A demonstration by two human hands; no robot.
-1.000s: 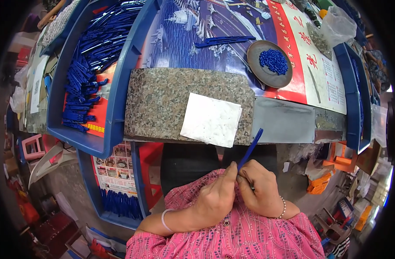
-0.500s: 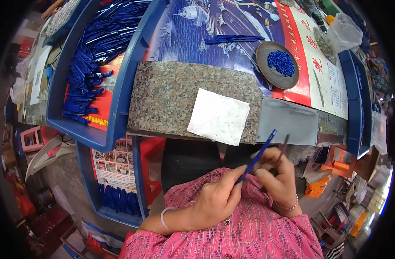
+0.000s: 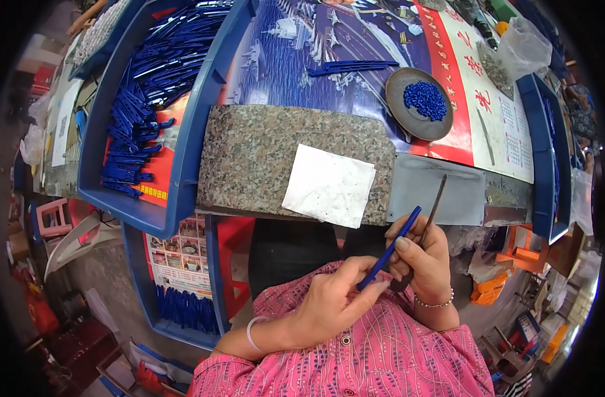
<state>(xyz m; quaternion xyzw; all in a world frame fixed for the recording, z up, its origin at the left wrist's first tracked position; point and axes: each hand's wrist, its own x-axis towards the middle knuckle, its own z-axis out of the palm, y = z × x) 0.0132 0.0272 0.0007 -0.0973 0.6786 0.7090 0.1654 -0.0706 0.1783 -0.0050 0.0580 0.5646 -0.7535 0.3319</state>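
In the head view, the left hand [image 3: 329,301] pinches the lower end of a blue stick [image 3: 388,248], which slants up across the right hand [image 3: 421,261]. The right hand grips a thin metal blade [image 3: 435,208] beside it, both just below the granite slab [image 3: 249,159] and white paper [image 3: 329,185].

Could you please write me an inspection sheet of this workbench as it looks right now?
Surface: speckled stone slab with a white sheet on it, over a printed poster.
Job's things: blue pen part and a thin metal blade, both in the hands.
Clutter: blue tray of blue parts, round dish of blue beads, plastic bag.
Grips: left hand holds the pen part's lower end; right hand holds the blade and touches the pen part.
Cables: nothing seen.
Surroundings: pink stool, orange boxes.
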